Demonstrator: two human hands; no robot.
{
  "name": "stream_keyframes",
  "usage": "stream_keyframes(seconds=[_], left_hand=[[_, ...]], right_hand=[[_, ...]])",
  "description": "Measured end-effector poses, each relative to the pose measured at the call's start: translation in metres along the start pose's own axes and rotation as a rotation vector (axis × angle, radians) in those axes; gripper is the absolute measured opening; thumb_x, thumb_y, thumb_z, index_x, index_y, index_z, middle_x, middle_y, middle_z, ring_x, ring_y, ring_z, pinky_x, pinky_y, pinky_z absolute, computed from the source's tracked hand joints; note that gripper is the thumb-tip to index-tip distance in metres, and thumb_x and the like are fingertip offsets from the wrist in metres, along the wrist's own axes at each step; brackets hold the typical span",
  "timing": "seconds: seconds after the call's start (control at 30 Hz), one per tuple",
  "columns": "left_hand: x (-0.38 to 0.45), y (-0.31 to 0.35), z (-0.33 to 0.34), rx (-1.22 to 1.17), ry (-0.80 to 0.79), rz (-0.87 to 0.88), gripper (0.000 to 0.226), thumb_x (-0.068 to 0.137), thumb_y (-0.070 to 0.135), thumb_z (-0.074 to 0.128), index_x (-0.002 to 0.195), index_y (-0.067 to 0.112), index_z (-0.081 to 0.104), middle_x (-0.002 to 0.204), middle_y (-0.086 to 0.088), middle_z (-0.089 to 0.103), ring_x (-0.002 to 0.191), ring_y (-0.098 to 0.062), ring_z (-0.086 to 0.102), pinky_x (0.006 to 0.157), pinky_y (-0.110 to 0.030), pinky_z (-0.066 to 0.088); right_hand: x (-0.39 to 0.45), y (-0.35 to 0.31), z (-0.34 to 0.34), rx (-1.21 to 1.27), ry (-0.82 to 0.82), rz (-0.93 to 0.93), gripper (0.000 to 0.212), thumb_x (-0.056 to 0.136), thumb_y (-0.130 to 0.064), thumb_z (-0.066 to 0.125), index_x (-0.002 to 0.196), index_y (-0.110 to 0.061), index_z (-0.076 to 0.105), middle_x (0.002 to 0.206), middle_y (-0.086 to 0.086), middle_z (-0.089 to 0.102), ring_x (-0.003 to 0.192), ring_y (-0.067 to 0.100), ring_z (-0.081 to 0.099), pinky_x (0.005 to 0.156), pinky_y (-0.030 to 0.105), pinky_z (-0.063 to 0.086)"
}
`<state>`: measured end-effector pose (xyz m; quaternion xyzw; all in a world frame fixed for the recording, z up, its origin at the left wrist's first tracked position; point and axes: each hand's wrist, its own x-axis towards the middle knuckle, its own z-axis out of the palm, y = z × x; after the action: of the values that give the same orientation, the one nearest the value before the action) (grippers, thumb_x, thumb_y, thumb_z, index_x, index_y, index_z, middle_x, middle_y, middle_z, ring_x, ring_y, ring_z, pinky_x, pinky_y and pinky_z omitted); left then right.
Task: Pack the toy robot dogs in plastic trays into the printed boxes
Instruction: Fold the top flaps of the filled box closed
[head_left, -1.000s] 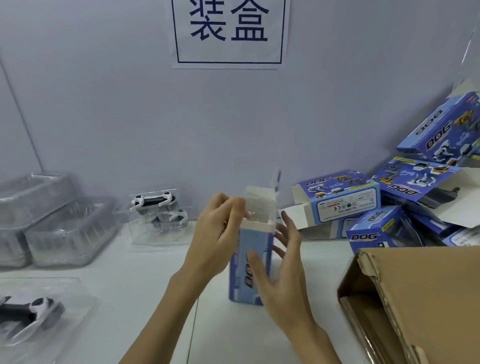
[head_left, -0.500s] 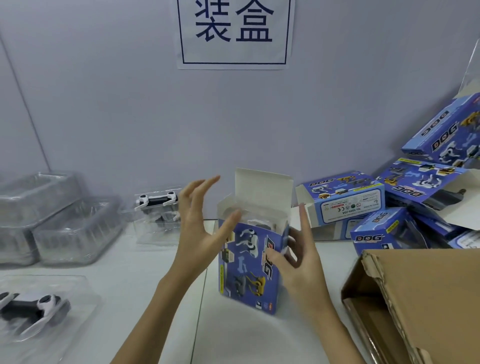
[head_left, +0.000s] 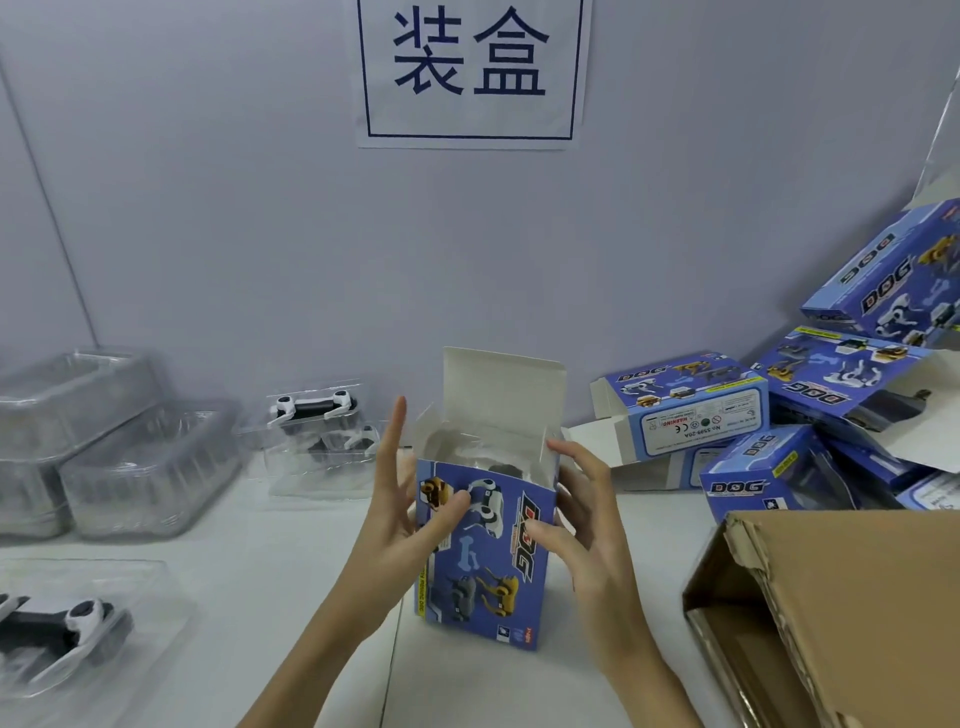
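step: closing upright blue printed cardboard box (head_left: 483, 551) (tray seemingly inside)
hands: left hand (head_left: 402, 525) and right hand (head_left: 582, 525) steady it, fingers relaxed
next: fold white top flap (head_left: 501, 389) down

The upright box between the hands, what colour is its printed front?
Blue, with white, grey and yellow toy dogs pictured on the upright box; head view.

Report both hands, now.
Left hand: open, thumb touching the printed box.
Right hand: open, fingers and thumb against the box's right side.
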<state>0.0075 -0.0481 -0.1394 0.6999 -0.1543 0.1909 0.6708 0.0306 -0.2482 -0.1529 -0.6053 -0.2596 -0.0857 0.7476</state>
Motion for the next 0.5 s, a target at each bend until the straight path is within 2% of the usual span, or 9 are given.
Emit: stream_keyframes(seconds=[0.03, 0.07, 0.1, 0.17, 0.2, 0.27, 0.37, 0.43, 0.5], left_hand=[[0.000, 0.002, 0.000, 0.002, 0.013, 0.009, 0.093, 0.096, 0.019, 0.073, 0.154, 0.067, 0.017, 0.152, 0.025, 0.050, 0.135, -0.008, 0.059, 0.097, -0.032, 0.060], [0.000, 0.003, 0.000, 0.014, 0.014, 0.023, 0.091, 0.095, 0.023, 0.075, 0.154, 0.065, 0.021, 0.145, 0.042, 0.045, 0.135, 0.002, 0.055, 0.092, -0.028, 0.061], [-0.002, 0.002, 0.001, 0.033, 0.011, 0.036, 0.086, 0.094, 0.027, 0.076, 0.155, 0.061, 0.026, 0.140, 0.046, 0.045, 0.135, -0.001, 0.055, 0.090, -0.029, 0.062], [-0.006, -0.001, 0.001, 0.075, 0.015, 0.045, 0.075, 0.093, 0.034, 0.076, 0.154, 0.055, 0.037, 0.145, 0.031, 0.045, 0.131, -0.028, 0.060, 0.091, -0.041, 0.063], [-0.008, -0.001, 0.001, 0.106, 0.024, 0.060, 0.070, 0.093, 0.038, 0.076, 0.152, 0.053, 0.042, 0.147, 0.023, 0.045, 0.130, -0.034, 0.060, 0.092, -0.043, 0.063], [-0.010, -0.001, 0.000, 0.163, 0.032, 0.081, 0.067, 0.088, 0.046, 0.077, 0.148, 0.051, 0.049, 0.147, 0.014, 0.045, 0.135, -0.029, 0.055, 0.093, -0.047, 0.062], [-0.010, 0.001, -0.003, 0.148, 0.016, 0.051, 0.062, 0.084, 0.046, 0.079, 0.143, 0.045, 0.058, 0.145, 0.009, 0.045, 0.131, -0.027, 0.058, 0.088, -0.049, 0.063], [-0.011, 0.002, -0.003, 0.139, 0.014, 0.067, 0.054, 0.084, 0.042, 0.080, 0.136, 0.040, 0.064, 0.142, 0.011, 0.046, 0.133, -0.015, 0.056, 0.085, -0.041, 0.064], [-0.013, 0.004, -0.002, 0.147, 0.024, 0.093, 0.045, 0.083, 0.043, 0.080, 0.126, 0.034, 0.068, 0.139, 0.013, 0.048, 0.135, 0.004, 0.049, 0.084, -0.031, 0.064]], right_hand=[[0.000, -0.001, 0.000, 0.015, 0.003, 0.014, 0.057, 0.090, -0.019, 0.063, 0.139, -0.046, 0.052, 0.139, -0.003, 0.063, 0.126, 0.027, 0.065, 0.092, 0.043, 0.060], [0.001, -0.002, 0.000, 0.034, 0.004, 0.026, 0.056, 0.090, -0.020, 0.061, 0.139, -0.046, 0.054, 0.140, -0.003, 0.063, 0.126, 0.028, 0.064, 0.092, 0.044, 0.060], [0.001, -0.003, 0.000, 0.049, 0.005, 0.035, 0.054, 0.090, -0.020, 0.059, 0.137, -0.046, 0.055, 0.138, -0.003, 0.064, 0.126, 0.028, 0.065, 0.088, 0.041, 0.061], [0.001, -0.006, 0.001, 0.050, 0.010, 0.037, 0.052, 0.091, -0.020, 0.058, 0.136, -0.047, 0.057, 0.136, -0.001, 0.066, 0.123, 0.028, 0.066, 0.081, 0.034, 0.062], [0.001, -0.007, 0.001, 0.037, 0.009, 0.029, 0.051, 0.091, -0.021, 0.059, 0.136, -0.046, 0.057, 0.136, 0.000, 0.065, 0.123, 0.029, 0.066, 0.081, 0.035, 0.063], [0.000, -0.010, 0.002, -0.021, 0.007, -0.002, 0.048, 0.090, -0.031, 0.064, 0.134, -0.048, 0.057, 0.137, -0.003, 0.064, 0.123, 0.030, 0.066, 0.088, 0.044, 0.062], [0.000, -0.014, 0.004, -0.129, 0.022, -0.034, 0.047, 0.085, -0.059, 0.068, 0.129, -0.048, 0.058, 0.135, -0.008, 0.063, 0.121, 0.028, 0.066, 0.095, 0.058, 0.057], [0.001, -0.015, 0.005, -0.211, 0.058, -0.054, 0.052, 0.081, -0.078, 0.064, 0.123, -0.047, 0.059, 0.130, -0.009, 0.064, 0.119, 0.025, 0.066, 0.094, 0.058, 0.058], [0.003, -0.016, 0.006, -0.285, 0.081, -0.077, 0.054, 0.078, -0.086, 0.059, 0.115, -0.046, 0.059, 0.126, -0.011, 0.064, 0.118, 0.023, 0.066, 0.092, 0.054, 0.059]])
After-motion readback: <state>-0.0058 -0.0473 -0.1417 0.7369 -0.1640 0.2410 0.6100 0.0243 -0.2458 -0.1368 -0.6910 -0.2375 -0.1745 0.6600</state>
